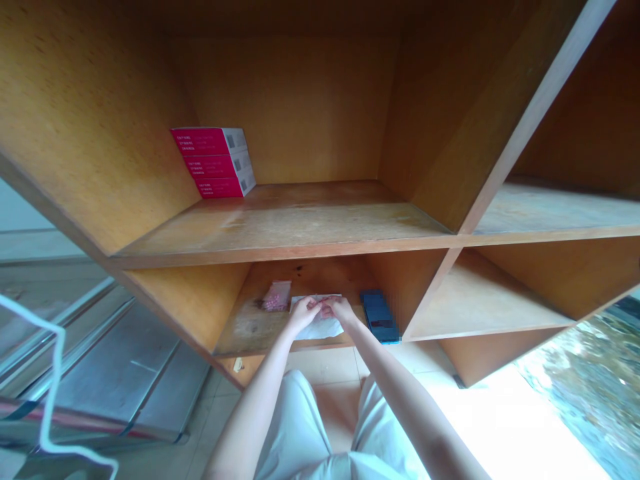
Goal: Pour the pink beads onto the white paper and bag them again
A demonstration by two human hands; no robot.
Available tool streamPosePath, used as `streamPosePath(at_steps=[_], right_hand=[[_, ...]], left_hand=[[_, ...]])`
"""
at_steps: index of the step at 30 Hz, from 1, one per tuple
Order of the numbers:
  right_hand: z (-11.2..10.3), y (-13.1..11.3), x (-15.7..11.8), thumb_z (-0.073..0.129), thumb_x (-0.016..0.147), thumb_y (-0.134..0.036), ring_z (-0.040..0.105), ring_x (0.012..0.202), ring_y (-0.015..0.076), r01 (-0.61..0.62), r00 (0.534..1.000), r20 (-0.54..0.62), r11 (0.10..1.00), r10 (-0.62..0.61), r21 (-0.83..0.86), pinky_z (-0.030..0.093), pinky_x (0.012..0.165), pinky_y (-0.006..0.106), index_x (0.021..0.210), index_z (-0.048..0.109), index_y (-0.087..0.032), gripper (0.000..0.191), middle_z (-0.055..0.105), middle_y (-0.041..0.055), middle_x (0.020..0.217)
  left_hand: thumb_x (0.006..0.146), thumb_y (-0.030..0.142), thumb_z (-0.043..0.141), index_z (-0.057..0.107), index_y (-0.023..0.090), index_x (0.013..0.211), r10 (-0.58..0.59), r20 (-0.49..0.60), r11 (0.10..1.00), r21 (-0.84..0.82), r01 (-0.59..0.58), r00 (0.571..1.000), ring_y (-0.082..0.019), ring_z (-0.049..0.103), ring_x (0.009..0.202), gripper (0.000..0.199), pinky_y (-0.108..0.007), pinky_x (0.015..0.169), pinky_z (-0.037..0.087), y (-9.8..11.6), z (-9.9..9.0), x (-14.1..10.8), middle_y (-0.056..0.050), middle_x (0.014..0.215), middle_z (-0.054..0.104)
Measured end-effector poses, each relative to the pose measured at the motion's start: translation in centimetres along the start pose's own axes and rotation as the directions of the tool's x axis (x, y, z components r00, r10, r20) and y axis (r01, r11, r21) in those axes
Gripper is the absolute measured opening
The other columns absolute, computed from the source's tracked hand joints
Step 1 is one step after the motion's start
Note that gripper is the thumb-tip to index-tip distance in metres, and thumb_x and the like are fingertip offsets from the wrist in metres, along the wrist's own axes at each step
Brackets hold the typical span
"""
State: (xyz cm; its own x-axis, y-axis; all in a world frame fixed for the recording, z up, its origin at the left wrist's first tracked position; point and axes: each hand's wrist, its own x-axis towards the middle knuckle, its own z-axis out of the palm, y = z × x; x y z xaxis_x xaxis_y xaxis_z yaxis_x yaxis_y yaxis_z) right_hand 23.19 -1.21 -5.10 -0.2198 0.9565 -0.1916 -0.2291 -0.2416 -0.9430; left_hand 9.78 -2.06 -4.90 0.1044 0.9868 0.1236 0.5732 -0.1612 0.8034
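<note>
Leaning in over the lower shelf (245, 333), I have both arms stretched forward, with the left hand (303, 313) and the right hand (339, 309) meeting above the white sheet (315, 328). I read the step in hand as close fingertip work, done with the 2 hands together at the sheet's far part. The fingers of each are bent inward and their tips come together, or nearly so. A reddish patch shows between them, too small and blurred for me to say whether it is a held thing or just fingers, so I cannot tell if either hand is closed on anything.

From where I sit, the next move calls for small, matched motions and a light pinch, since a thin sheet would probably slip or crease if I pulled 1 side harder.

The sheet lies near the front edge of the shelf, partly covered by the hands. It looks pale, thin and a little uneven, with a fairly straight far edge; I cannot tell paper from plastic. Left of it, just beside, is a clear packet (278, 296) with small pink pieces; right of the right hand lies a dark blue case (380, 316).
</note>
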Motion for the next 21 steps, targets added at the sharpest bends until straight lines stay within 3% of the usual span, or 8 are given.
streamPosePath(at_steps=[8,14,17,21], right_hand=[[-0.1,0.1,-0.5,0.06,0.06,-0.028,0.058,0.054,0.0134,0.049,0.998,0.036,0.999,-0.049,0.003,0.046,0.06,0.028,0.062,0.064,-0.016,0.013,0.063,0.0022,0.057],[-0.2,0.3,-0.5,0.056,0.061,-0.02,0.054,0.051,0.0124,0.164,0.985,0.074,0.973,-0.154,-0.162,0.042,0.054,0.025,0.064,0.063,-0.015,0.009,0.059,0.0002,0.053],[-0.4,-0.1,-0.5,0.052,0.061,-0.015,0.053,0.05,0.0127,0.252,0.968,0.101,0.902,-0.231,-0.351,0.04,0.051,0.024,0.059,0.062,-0.016,0.01,0.059,0.0004,0.052],[-0.3,-1.0,-0.7,0.049,0.063,-0.012,0.051,0.05,0.0125,0.356,0.932,0.161,0.726,-0.326,-0.588,0.035,0.05,0.022,0.05,0.058,-0.016,0.017,0.058,0.0006,0.049]], left_hand=[[0.072,0.018,0.046,0.057,0.015,0.063,-0.025,0.045,1.0,-0.002,0.025,0.999,-0.013,0.055,0.06,0.015,-0.023,0.058,0.04,0.4,-0.6,0.1,-0.001,0.06,0.06],[0.07,0.015,0.046,0.057,0.015,0.063,-0.031,0.049,0.999,0.024,0.03,0.998,-0.013,0.055,0.059,0.013,-0.022,0.057,0.039,0.3,-0.5,0.1,0.0,0.059,0.059],[0.069,0.013,0.047,0.056,0.015,0.062,-0.025,0.045,0.999,0.048,0.022,0.999,-0.012,0.055,0.06,0.011,-0.022,0.057,0.038,0.4,-0.5,0.0,0.0,0.06,0.059],[0.067,0.011,0.049,0.056,0.015,0.061,-0.013,0.032,0.996,0.092,0.01,0.999,-0.012,0.053,0.06,0.01,-0.022,0.057,0.037,0.7,-0.5,0.0,0.001,0.059,0.057]])
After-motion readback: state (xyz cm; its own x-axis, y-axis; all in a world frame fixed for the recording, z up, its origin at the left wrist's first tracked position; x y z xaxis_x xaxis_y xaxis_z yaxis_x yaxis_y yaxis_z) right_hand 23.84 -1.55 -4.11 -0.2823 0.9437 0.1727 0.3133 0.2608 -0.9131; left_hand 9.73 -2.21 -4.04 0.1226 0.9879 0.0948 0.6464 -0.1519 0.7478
